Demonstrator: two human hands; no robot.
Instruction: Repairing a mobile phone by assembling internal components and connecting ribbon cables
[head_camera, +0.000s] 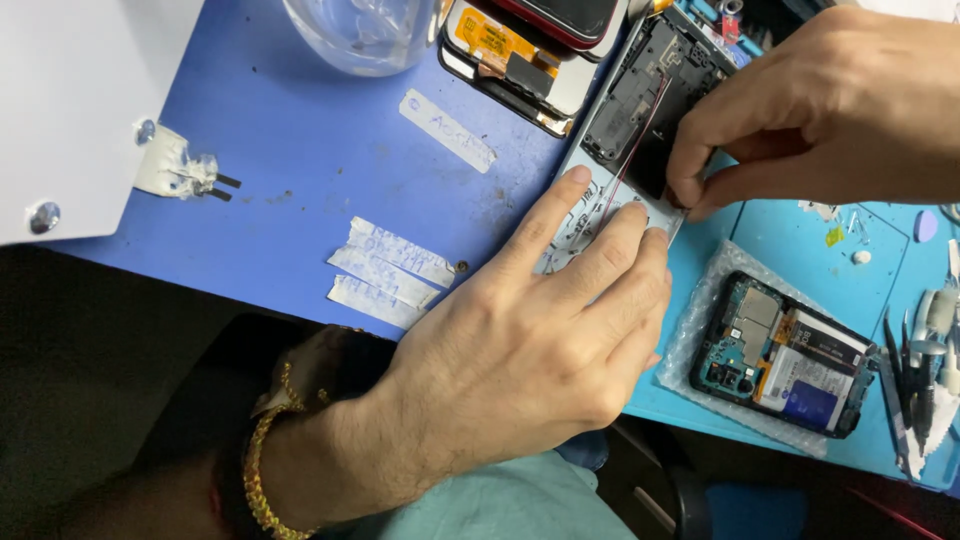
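Left hand (530, 350) flat, fingers spread, pressing phone frame (640, 130); right hand (820, 100) pinching its black edge.

— Where is the camera sitting?

— On my head, looking steeply down over my own forearms at the blue work table (300, 150), close enough that my two hands fill most of the frame.

— Which way does it face?

— Away from my body: my lap and teal clothing (500, 505) lie at the bottom edge, the far side of the bench at the top. My left hand (530, 340) comes in from below, my right hand (830, 100) from the upper right corner.

— Any second view?

— No, just this one, slightly tilted, so the table's edge runs slantwise across the picture.
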